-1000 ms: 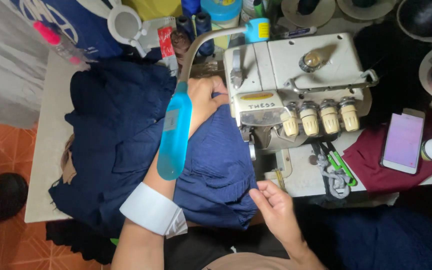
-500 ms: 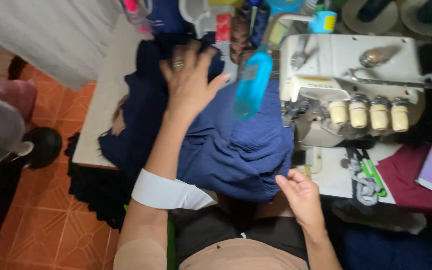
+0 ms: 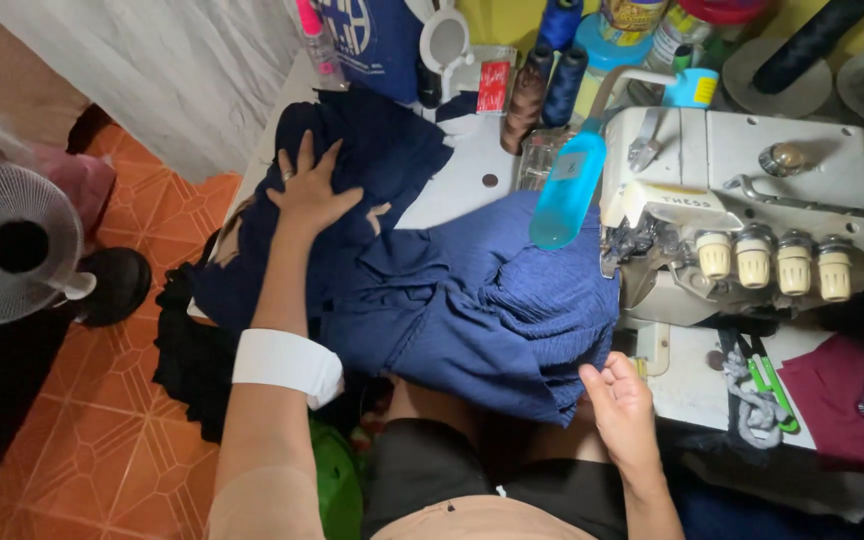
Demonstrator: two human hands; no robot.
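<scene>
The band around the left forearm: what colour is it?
White. The band wraps the left forearm; the head view shows it clearly against the dark blue fabric.
</scene>
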